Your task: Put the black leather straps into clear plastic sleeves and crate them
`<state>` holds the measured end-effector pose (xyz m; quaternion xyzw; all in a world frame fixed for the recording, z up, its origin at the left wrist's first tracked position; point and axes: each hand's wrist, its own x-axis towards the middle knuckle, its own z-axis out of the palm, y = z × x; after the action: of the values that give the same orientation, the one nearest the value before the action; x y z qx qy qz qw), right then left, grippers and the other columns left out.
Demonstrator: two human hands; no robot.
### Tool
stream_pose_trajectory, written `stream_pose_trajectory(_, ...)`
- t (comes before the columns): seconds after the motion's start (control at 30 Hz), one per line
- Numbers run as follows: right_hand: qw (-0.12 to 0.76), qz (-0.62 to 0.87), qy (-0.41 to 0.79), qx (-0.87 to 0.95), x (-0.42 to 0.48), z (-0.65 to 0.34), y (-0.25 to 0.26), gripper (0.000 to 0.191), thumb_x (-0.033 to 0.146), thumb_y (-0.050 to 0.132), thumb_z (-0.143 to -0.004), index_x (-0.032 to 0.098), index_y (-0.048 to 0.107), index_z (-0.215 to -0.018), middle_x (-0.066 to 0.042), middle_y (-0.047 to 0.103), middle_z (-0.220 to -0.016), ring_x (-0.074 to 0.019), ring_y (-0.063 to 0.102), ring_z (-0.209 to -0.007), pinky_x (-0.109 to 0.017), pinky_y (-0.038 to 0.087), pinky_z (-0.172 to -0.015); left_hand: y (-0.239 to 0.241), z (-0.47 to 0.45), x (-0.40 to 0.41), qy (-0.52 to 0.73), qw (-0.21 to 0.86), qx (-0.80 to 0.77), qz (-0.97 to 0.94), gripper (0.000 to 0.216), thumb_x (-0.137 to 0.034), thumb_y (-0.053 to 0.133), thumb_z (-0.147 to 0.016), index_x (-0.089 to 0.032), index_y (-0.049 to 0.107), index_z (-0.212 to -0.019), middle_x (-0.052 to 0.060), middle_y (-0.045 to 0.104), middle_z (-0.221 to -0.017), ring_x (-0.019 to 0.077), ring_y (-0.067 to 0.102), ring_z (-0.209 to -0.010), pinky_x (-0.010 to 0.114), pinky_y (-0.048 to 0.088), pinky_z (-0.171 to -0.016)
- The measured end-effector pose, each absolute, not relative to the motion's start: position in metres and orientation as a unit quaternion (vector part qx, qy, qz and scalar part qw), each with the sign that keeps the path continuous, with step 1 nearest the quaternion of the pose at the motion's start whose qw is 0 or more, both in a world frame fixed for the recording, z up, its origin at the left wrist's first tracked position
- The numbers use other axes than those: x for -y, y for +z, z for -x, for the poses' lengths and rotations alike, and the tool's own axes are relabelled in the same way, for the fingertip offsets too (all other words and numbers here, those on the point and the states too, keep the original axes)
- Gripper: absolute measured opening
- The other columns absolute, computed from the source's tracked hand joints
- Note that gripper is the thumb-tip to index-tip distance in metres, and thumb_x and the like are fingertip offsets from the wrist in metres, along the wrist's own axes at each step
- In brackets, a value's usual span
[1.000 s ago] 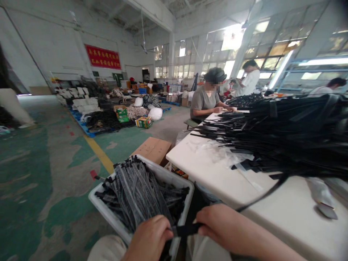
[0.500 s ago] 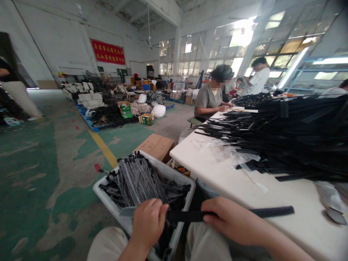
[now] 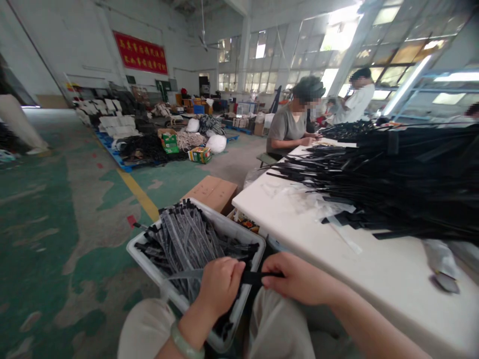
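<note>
Black flat strap — pinched by left hand, right hand fingers, above plastic bin

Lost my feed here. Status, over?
Left hand and right hand both pinch one black strap. Over grey bin of straps. Nothing between.

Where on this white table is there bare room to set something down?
The white table is bare along its near edge, between the heap of black straps and the right hand, and at its left corner. The white plastic bin is packed with bagged straps.
</note>
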<state>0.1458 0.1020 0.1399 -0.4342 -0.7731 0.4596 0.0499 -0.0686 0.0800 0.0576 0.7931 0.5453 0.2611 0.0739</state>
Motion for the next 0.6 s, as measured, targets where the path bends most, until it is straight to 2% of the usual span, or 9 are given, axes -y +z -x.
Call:
stream_pose_trajectory(0.13,0.039,0.399,0.506,0.764,-0.105,-0.139,0.136,0.016,0.02,0.052,-0.085,0.016,0.054,-0.07,0.002,0.057,-0.06,-0.0087,0.05,-0.052,-0.018,0.036,-0.051,0.061,0.068,-0.083,0.259,0.117,-0.539,-0.793,0.056,-0.041,0.019,-0.103,-0.02,0.057,-0.067,0.003,0.063,-0.067,0.0187,0.062,-0.068,0.031,0.037,-0.063)
stream_pose_trajectory(0.27,-0.003,0.424,0.472,0.773,-0.111,-0.153,0.148,0.021,0.023,0.049,-0.089,0.015,0.056,-0.072,0.002,0.055,-0.055,-0.0081,0.047,-0.047,-0.018,0.036,-0.048,0.068,0.096,-0.096,0.257,0.13,-0.563,-0.775,0.057,-0.046,0.023,-0.101,-0.018,0.055,-0.064,0.009,0.063,-0.066,0.0244,0.061,-0.067,0.034,0.034,-0.064)
stream_pose_trajectory(0.37,0.035,0.428,0.465,0.774,-0.112,-0.14,0.149,0.024,0.021,0.049,-0.09,0.015,0.058,-0.068,0.003,0.052,-0.05,-0.007,0.043,-0.045,-0.017,0.034,-0.048,0.073,0.087,-0.1,0.268,0.17,-0.527,-0.788,0.056,-0.046,0.024,-0.101,-0.019,0.056,-0.065,0.007,0.063,-0.067,0.0228,0.06,-0.067,0.033,0.033,-0.063)
stream_pose_trajectory(0.5,0.077,0.42,0.52,0.74,-0.111,-0.107,0.137,0.027,0.023,0.043,-0.095,0.017,0.047,-0.07,0.004,0.048,-0.049,-0.0075,0.045,-0.043,-0.017,0.037,-0.045,0.079,0.066,-0.099,0.322,0.232,-0.483,-0.781,0.06,-0.048,0.014,-0.101,-0.02,0.049,-0.06,0.004,0.057,-0.062,0.0191,0.055,-0.064,0.031,0.034,-0.061)
stream_pose_trajectory(0.6,0.094,0.426,0.577,0.691,-0.114,-0.096,0.131,0.024,0.036,0.04,-0.099,0.02,0.042,-0.081,0.007,0.047,-0.052,-0.0078,0.044,-0.041,-0.017,0.04,-0.042,0.083,0.07,-0.101,0.362,0.272,-0.453,-0.768,0.068,-0.064,0.007,-0.095,-0.021,0.045,-0.061,0.003,0.05,-0.061,0.0197,0.051,-0.065,0.032,0.036,-0.063)
